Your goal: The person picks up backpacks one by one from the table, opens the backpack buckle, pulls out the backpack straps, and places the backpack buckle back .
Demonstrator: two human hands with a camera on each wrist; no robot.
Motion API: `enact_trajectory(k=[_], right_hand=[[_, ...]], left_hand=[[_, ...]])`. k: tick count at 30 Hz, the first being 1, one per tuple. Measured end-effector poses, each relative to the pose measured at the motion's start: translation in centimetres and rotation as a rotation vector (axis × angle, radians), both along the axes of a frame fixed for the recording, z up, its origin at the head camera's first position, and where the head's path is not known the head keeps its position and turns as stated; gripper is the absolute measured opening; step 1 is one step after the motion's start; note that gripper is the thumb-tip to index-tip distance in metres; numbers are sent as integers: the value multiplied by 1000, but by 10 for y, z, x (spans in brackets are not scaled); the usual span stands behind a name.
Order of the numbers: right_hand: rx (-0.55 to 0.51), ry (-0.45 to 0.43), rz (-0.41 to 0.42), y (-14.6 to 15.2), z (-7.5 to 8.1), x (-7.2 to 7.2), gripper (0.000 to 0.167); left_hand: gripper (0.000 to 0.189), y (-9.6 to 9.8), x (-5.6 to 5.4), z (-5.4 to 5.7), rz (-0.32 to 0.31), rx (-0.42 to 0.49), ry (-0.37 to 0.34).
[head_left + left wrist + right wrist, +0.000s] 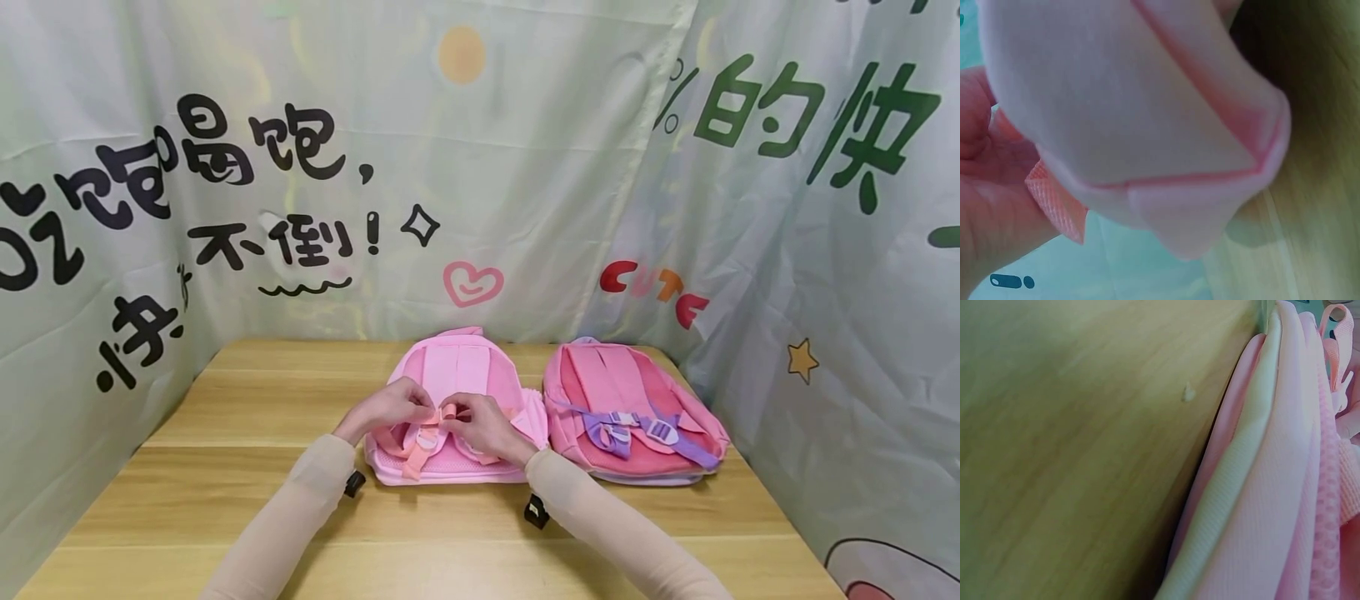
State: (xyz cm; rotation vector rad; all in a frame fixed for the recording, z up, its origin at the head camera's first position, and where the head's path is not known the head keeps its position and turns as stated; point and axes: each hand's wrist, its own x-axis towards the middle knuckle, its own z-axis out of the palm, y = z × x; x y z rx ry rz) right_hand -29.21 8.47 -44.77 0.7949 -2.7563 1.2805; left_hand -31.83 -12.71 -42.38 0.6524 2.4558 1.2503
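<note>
A light pink backpack (459, 367) lies on the table with its shoulder-strap side up. Over its lower part, my left hand (390, 408) pinches a coral webbing strap (414, 463) near a buckle. Close beside it, my right hand (486, 423) pinches a loop of the same coral webbing. In the left wrist view, pink fabric (1116, 100) hides most of the scene, and a webbing piece (1057, 203) hangs by the palm. The right wrist view shows the backpack's side (1260, 487) and a raised webbing loop (1338, 353); most of the hand is cut off.
To the right, a darker pink backpack (622, 375) with purple straps (678, 446) lies against the first one. The wooden table (247, 417) is bounded by a printed curtain (375, 50) at the back and sides.
</note>
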Motion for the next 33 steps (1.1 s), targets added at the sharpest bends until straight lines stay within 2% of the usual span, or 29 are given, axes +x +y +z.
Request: enact_trajectory(k=[6, 17, 25, 33], right_hand=[[0, -13, -3, -1, 1, 1, 16], [2, -6, -13, -1, 1, 0, 17], [-10, -26, -18, 0, 0, 0, 18], [-5, -19, -20, 0, 2, 1, 17]], left_hand=[[14, 2, 0, 0, 13, 5, -12], [14, 6, 1, 0, -19, 35, 4], [13, -2, 1, -1, -1, 19, -6], [14, 2, 1, -4, 36, 9, -9]])
